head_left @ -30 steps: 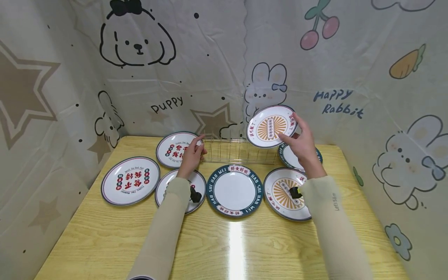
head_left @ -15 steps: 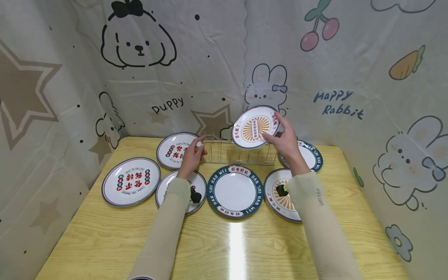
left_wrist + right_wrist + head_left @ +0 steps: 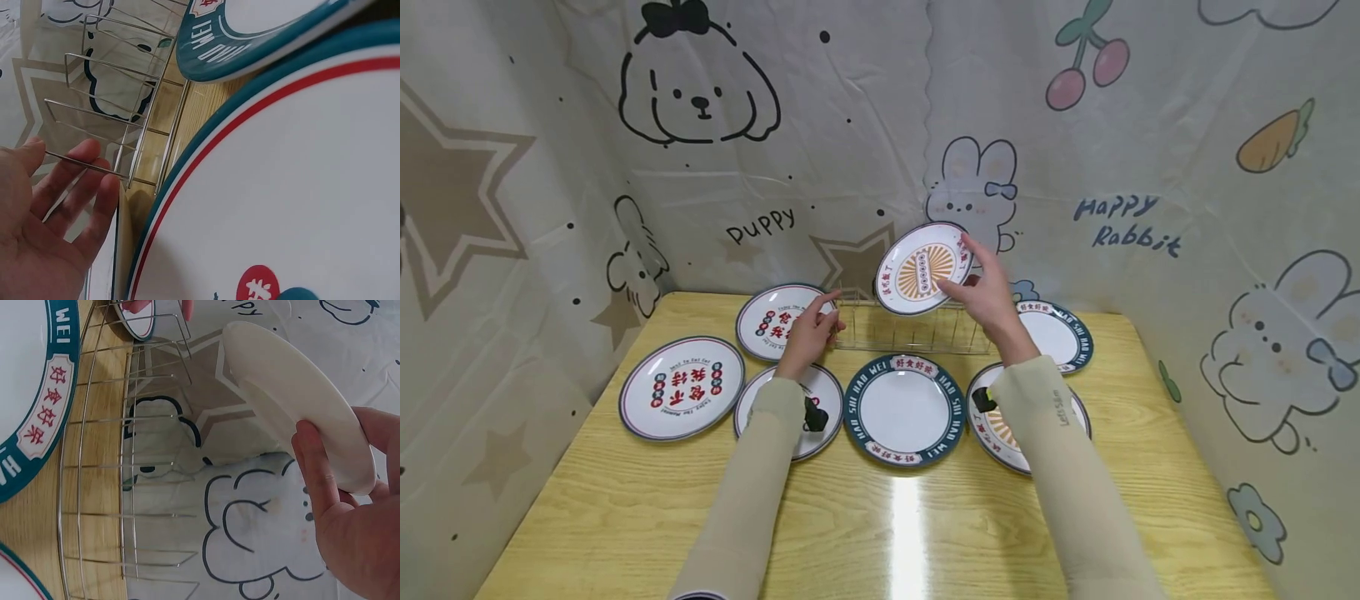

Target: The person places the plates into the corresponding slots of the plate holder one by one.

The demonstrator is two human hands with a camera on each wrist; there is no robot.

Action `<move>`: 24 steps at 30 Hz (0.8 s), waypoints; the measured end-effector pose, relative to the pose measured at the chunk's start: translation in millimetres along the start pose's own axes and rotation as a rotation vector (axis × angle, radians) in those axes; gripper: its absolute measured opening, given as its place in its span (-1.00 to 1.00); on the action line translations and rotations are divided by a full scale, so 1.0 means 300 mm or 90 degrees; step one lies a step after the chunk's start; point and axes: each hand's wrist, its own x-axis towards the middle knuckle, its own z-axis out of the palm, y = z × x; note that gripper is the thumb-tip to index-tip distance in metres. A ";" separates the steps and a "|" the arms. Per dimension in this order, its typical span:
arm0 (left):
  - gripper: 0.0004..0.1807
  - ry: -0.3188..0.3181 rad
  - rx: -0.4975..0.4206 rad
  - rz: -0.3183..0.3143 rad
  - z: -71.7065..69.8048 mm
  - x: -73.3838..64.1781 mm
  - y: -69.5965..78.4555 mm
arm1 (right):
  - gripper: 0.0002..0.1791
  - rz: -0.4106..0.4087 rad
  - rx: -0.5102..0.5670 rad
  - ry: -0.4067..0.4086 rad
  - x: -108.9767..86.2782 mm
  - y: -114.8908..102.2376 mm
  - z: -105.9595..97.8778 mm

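Observation:
My right hand (image 3: 988, 300) grips a small white plate (image 3: 904, 271) with an orange sunburst by its right edge. The plate is raised and tilted above a wire dish rack (image 3: 910, 333) at the table's back. Its plain underside shows in the right wrist view, with fingers against it and the rack's upright prongs below. At the rack's left end, my left hand (image 3: 808, 335) holds the end wire; the left wrist view shows the thumb and fingertips around that wire (image 3: 81, 162). The rack's slots hold no plate.
A green-rimmed plate (image 3: 902, 412) lies before the rack. To its left are a partly covered plate (image 3: 827, 417), a red-lettered plate (image 3: 681, 387) and another behind (image 3: 760, 321). A sunburst plate (image 3: 1000, 433) and a green-rimmed plate (image 3: 1056, 333) lie right. Printed cloth (image 3: 850, 125) hangs behind.
My right hand has carried the sunburst plate leftward, from over the rack's right end to above its middle. My left hand has stayed on the rack's left end.

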 end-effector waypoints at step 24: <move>-0.54 0.021 0.067 0.010 -0.016 0.007 0.007 | -0.02 0.013 -0.067 -0.033 0.041 -0.067 0.147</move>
